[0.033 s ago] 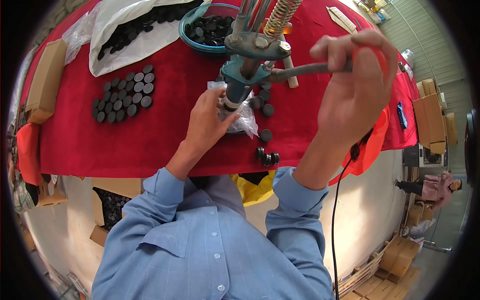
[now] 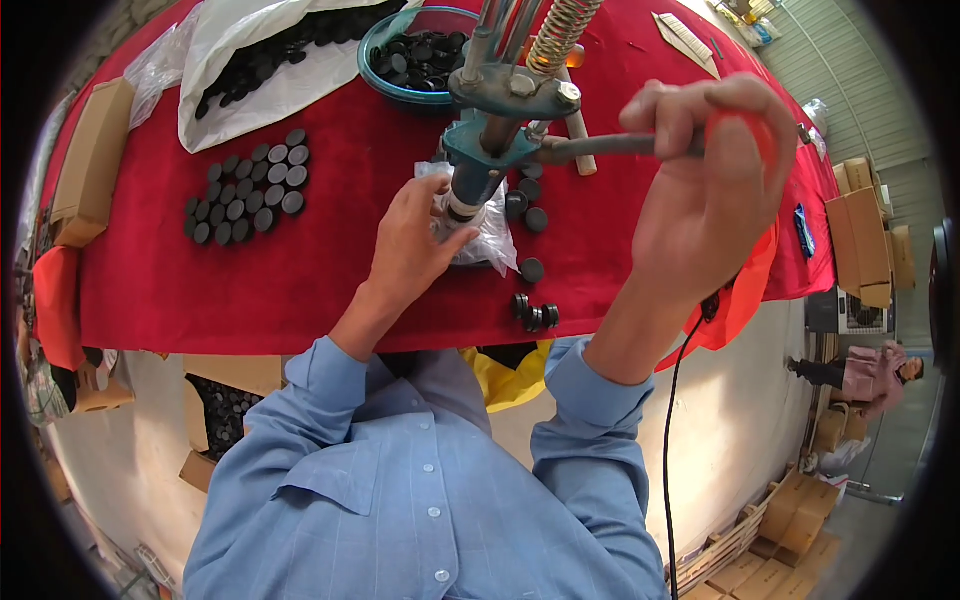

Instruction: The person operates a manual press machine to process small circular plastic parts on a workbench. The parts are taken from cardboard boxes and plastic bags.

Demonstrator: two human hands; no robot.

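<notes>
A green metal hand press [image 2: 478,150] with a coiled spring [image 2: 562,45] stands at the table's middle. My right hand [image 2: 705,190] is closed round the red-ended lever [image 2: 615,147] on its right side. At the press's lower end, my left hand [image 2: 405,235] curves its thumb and fingers about a small pale and black round piece [image 2: 462,211]. What exactly the fingertips grip is hidden. Clear plastic [image 2: 492,240] lies under the press head. Black round caps [image 2: 531,270] lie just right of it, and several stand on edge [image 2: 534,315] near the front edge.
Rows of black caps [image 2: 243,188] lie on the red cloth [image 2: 330,280] at left. Behind are a blue basin [image 2: 410,96] of caps and a white sack [image 2: 250,110]. A carton [image 2: 92,165] stands far left. A black cable [image 2: 672,440] hangs at right; a person [image 2: 870,380] is beyond.
My right hand and the lever have shifted slightly down and to the right. The left hand stays in place at the press.
</notes>
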